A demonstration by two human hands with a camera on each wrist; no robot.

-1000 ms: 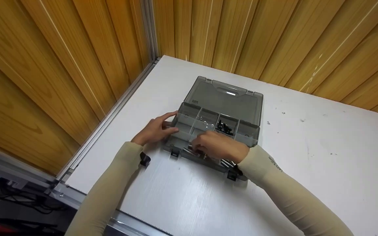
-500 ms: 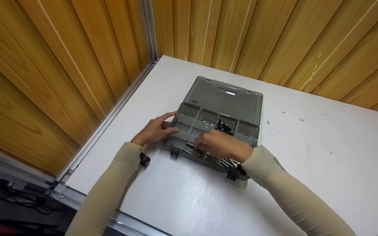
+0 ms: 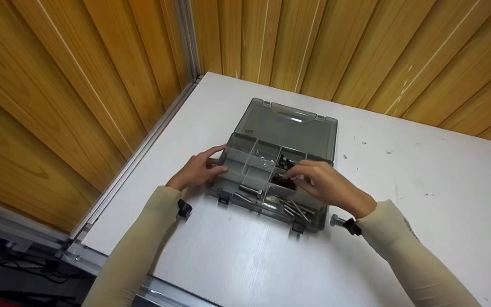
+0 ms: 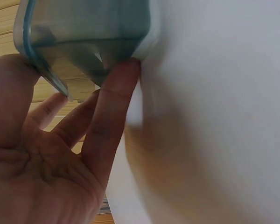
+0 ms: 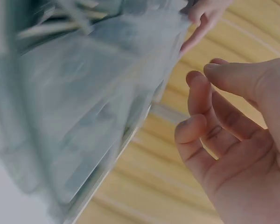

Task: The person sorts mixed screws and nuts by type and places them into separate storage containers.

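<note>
A grey see-through organizer box (image 3: pixel 245 179) lies with its lid (image 3: pixel 290 125) folded back on the white table. My left hand (image 3: pixel 196 170) holds its left side, thumb over the rim and fingers along the outer wall; the left wrist view shows this hand (image 4: pixel 74 135) close up. My right hand (image 3: pixel 320 181) is over the right half of the box, fingers loosely bent near a compartment of small dark brown pieces (image 3: pixel 283 181). In the right wrist view, nothing shows between the thumb and fingers of this hand (image 5: pixel 242 126). Silver bolts (image 3: pixel 298 209) lie in the front compartments.
Black screws (image 3: pixel 285 162) and small shiny pieces (image 3: pixel 264 161) sit in back compartments. A silver hex bolt (image 3: pixel 337 220) lies right of the box, beside a black wrist device (image 3: pixel 351 227). Wooden panels (image 3: pixel 271 38) stand behind and to the left.
My right hand has moved back and to the right from the front compartments, uncovering the bolts there. My left hand stays at the box's left side.
</note>
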